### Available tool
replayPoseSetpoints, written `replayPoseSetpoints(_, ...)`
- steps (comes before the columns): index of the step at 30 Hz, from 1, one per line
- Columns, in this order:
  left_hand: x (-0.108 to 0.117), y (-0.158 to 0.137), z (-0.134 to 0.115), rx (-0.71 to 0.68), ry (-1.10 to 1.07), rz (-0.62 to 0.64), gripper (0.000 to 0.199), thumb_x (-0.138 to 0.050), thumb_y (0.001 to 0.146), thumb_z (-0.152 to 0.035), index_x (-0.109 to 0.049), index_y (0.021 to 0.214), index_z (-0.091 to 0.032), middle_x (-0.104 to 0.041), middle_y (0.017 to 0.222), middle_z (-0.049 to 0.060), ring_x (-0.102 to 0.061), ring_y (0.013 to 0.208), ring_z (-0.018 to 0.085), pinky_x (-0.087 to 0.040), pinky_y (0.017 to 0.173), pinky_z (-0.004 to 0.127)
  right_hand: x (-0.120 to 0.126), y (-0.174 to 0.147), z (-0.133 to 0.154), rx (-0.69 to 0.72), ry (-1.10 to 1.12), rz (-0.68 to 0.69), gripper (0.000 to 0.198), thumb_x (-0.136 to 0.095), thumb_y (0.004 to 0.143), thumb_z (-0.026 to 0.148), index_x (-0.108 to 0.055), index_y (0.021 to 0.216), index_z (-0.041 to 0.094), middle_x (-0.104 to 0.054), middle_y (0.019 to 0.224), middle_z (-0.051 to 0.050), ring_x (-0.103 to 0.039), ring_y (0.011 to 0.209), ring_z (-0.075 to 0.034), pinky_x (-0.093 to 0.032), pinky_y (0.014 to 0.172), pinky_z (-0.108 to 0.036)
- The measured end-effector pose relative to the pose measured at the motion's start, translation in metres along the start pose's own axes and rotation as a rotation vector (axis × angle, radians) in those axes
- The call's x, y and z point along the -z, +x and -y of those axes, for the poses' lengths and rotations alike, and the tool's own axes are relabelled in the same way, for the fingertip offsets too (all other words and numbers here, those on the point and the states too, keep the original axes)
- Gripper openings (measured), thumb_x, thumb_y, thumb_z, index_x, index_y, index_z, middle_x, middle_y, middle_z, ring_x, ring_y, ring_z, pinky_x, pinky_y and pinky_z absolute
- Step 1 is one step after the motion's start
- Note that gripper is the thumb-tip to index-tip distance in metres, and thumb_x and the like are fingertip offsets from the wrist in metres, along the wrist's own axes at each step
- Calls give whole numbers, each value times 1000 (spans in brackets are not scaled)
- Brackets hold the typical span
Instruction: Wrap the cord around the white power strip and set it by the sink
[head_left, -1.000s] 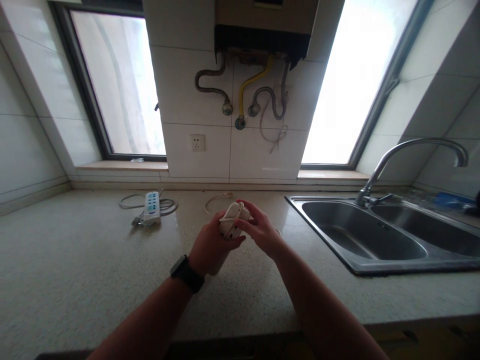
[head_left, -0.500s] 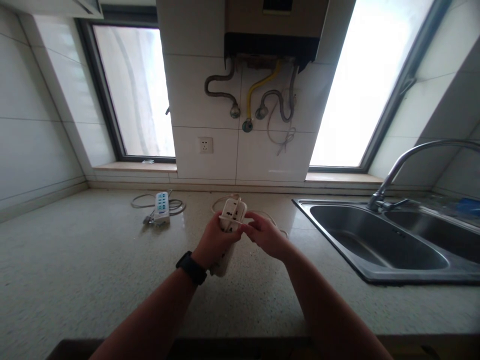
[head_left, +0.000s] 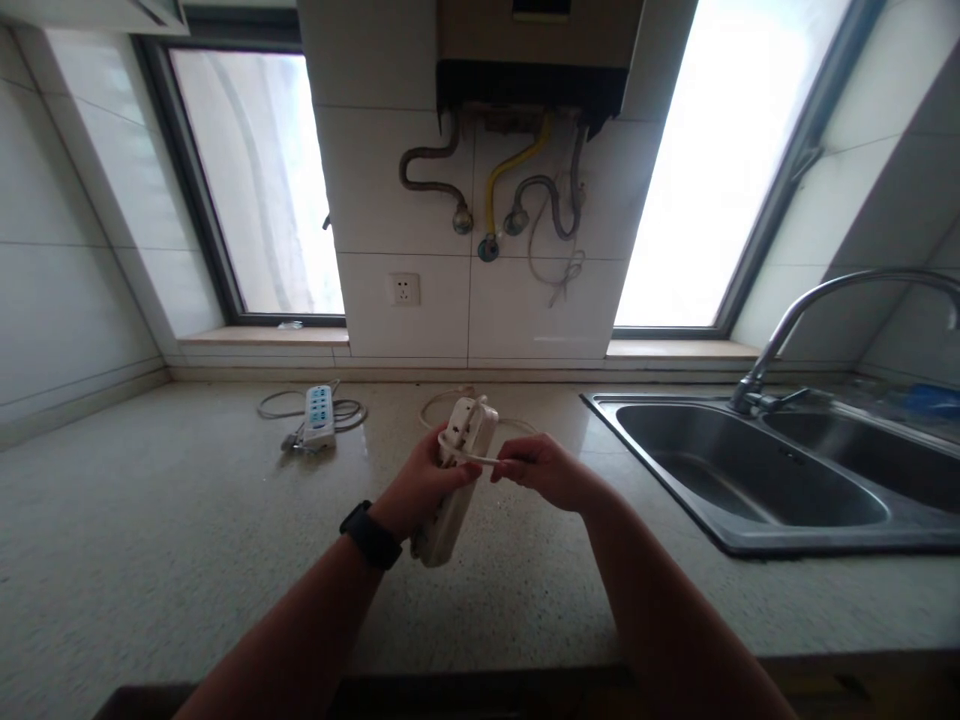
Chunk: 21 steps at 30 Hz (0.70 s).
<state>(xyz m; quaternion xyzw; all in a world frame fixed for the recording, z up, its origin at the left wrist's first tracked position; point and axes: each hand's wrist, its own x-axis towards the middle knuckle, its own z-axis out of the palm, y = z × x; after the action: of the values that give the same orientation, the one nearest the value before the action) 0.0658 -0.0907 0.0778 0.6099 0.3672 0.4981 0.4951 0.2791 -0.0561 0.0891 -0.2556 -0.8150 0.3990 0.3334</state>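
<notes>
My left hand [head_left: 418, 488] grips a cream power strip [head_left: 457, 478] around its middle and holds it tilted above the speckled countertop [head_left: 150, 540]. A black watch sits on that wrist. My right hand [head_left: 541, 470] pinches the strip's white cord [head_left: 472, 457], which runs across the strip's upper end. More of the cord lies looped on the counter behind the strip.
A second white power strip [head_left: 318, 416] with its coiled cord lies at the back left. A steel double sink [head_left: 757, 480] with a curved tap [head_left: 817, 310] fills the right. A wall socket [head_left: 404, 289], pipes and two windows are behind.
The strip has gone from bunched between both hands to held out lengthwise in my left hand. My right hand has drawn the cord out to the right.
</notes>
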Motion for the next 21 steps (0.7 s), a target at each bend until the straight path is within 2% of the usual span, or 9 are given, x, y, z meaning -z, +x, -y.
replayPoseSetpoints(3, 3, -4, 2, 44, -88, 125, 57, -77, 72, -35, -51, 120, -21, -60, 83, 1, -57, 61, 13, -52, 56, 28, 2, -2, 1, 13, 38, -15, 26, -72, 81, 40, -70, 75, 15, -52, 60, 3, -41, 56, -9, -31, 53, -23)
replayPoseSetpoints(6, 6, -8, 4, 49, -206, 305, 66, -78, 70, -39, -46, 125, -21, -57, 79, -1, -57, 54, 13, -53, 47, 28, 1, -5, 2, 21, 138, -25, 26, -78, 75, 37, -65, 70, 15, -51, 57, 5, -40, 52, -8, -30, 49, -22)
replayPoseSetpoints(12, 2, -7, 13, -6, -372, 614, 71, -75, 69, -46, -45, 127, -17, -58, 67, -1, -57, 45, 13, -46, 38, 21, -4, -5, 5, 122, 210, 18, 33, -85, 65, 38, -63, 64, 14, -52, 58, 4, -41, 54, -8, -30, 51, -24)
replayPoseSetpoints(18, 3, -2, 24, -40, -473, 669, 67, -72, 72, -45, -46, 127, -18, -59, 65, -1, -56, 42, 13, -44, 35, 18, -11, -2, 7, 101, 179, -127, 41, -90, 56, 36, -55, 59, 15, -50, 57, 6, -39, 52, -7, -31, 47, -21)
replayPoseSetpoints(21, 5, -2, 27, -47, -511, 699, 62, -71, 73, -44, -48, 124, -18, -59, 66, -1, -57, 43, 12, -46, 36, 18, -11, -2, 7, 88, 265, -116, 45, -92, 54, 33, -52, 65, 16, -52, 60, 6, -43, 51, -6, -35, 45, -19)
